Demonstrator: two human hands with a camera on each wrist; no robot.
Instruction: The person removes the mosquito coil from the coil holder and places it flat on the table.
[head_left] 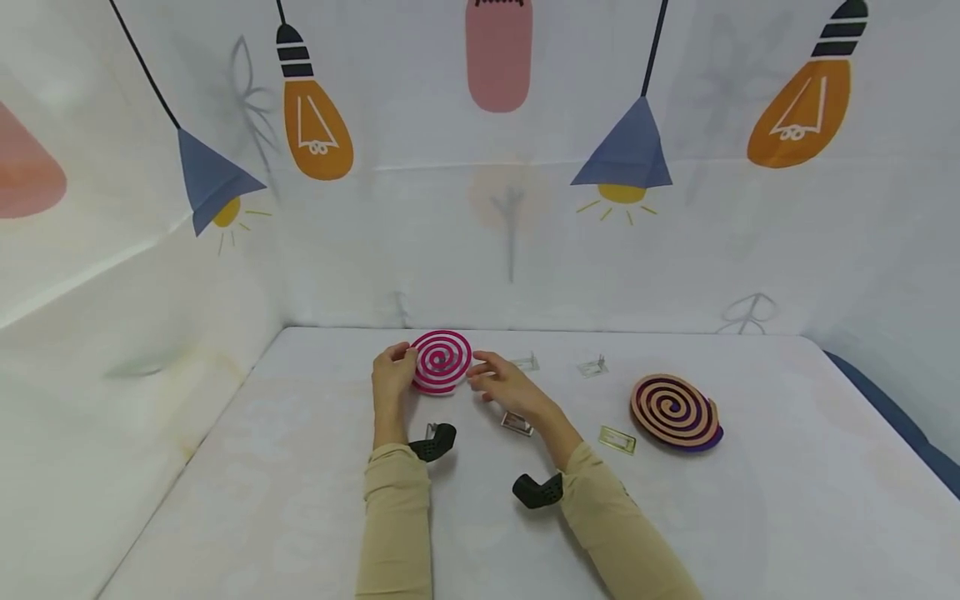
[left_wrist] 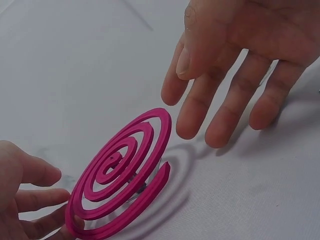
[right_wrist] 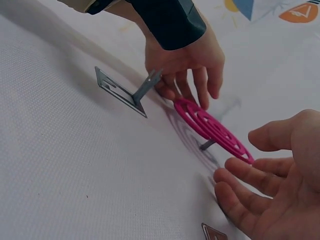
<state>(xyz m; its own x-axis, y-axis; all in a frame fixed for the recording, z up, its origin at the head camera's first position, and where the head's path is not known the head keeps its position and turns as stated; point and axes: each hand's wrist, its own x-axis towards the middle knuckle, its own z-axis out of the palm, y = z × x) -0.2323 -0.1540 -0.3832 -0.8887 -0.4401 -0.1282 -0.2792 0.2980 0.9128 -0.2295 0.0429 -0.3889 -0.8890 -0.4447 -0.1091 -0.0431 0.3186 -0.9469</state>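
A pink mosquito coil (head_left: pixel 441 362) sits on the upright prong of a metal stand (right_wrist: pixel 207 144), raised off the table and casting a spiral shadow. My left hand (head_left: pixel 393 373) is at the coil's left edge; in the left wrist view its fingers (left_wrist: pixel 42 200) reach the rim while the thumb stays apart from it. On the opposite side, my right hand (head_left: pixel 510 387) has loosely spread fingers close to the rim. The right wrist view shows both hands (right_wrist: pixel 270 185) on either side of the coil, which stands slightly tilted.
Several flat metal coil stands lie about: one with its prong up (right_wrist: pixel 120 92), one by the right forearm (head_left: pixel 517 423), a gold-toned one (head_left: pixel 617 439) and one farther back (head_left: pixel 592 367). A stack of brown and purple coils (head_left: pixel 675 412) lies right. A patterned white curtain (head_left: pixel 435 250) hangs behind.
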